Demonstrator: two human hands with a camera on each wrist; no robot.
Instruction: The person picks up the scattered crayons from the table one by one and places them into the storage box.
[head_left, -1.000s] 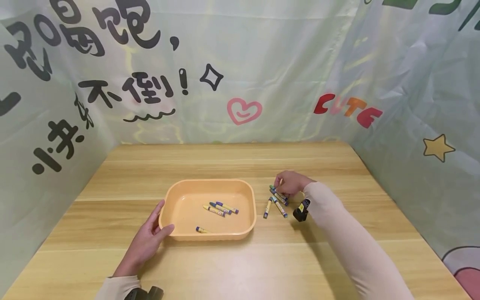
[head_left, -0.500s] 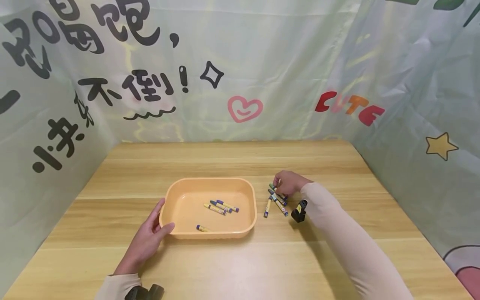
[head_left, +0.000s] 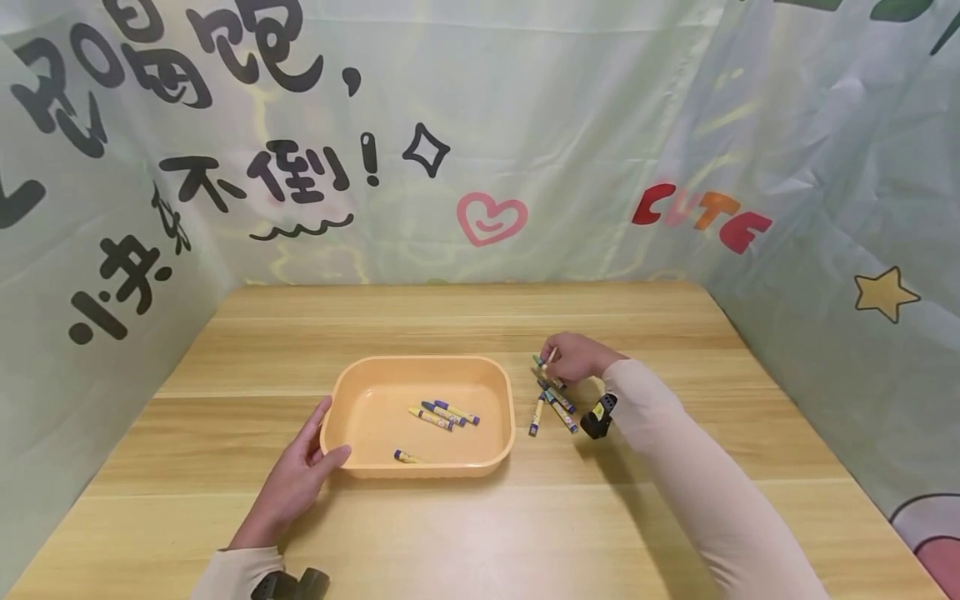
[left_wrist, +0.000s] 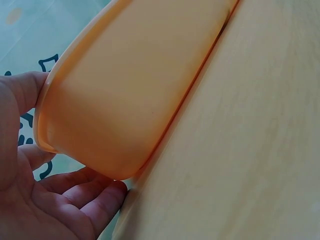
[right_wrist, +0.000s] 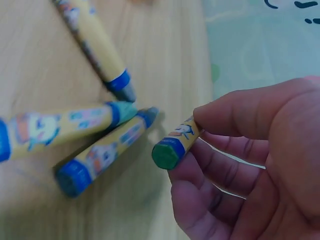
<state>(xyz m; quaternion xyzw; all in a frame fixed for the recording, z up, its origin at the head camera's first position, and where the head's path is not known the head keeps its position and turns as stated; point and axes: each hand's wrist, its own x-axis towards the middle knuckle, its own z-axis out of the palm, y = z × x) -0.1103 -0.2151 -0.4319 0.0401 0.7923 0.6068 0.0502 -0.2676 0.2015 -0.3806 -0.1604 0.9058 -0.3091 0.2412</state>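
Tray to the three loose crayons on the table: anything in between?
No, just a strip of bare table between tray and loose crayons; the head view shows it.

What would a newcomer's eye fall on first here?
Probably the black Chinese lettering across the upper left of the fabric backdrop. Then the orange tray on the wooden table, holding four crayons, the left hand gripping its left end. Right of the tray, the right hand pinches a green-ended crayon beside three loose crayons.
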